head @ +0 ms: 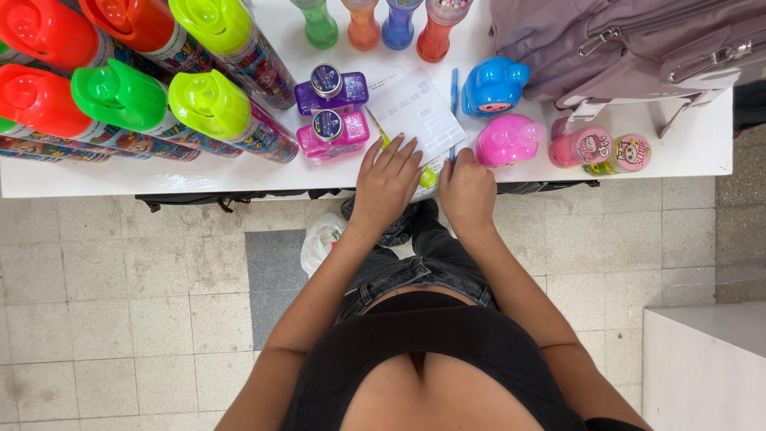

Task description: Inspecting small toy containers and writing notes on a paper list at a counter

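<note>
Glossy plastic bottles [215, 108]; matt paper sheet [415, 108]; smooth white table [686, 148]; cloth bag [622, 40].

Under your left hand [387, 182] lies a white sheet of paper [416, 112], printed with faint lines and boxes. It rests flat on the white desk [694, 152], turned at a slant, with its near corner hidden beneath your fingers. A yellow-green highlighter [428, 177] lies on the sheet's near edge, just between your two hands, mostly covered. Your right hand [467, 190] is curled around a blue pen [454, 100], which stands nearly straight away from you along the paper's right edge, tip down at the sheet.
</note>
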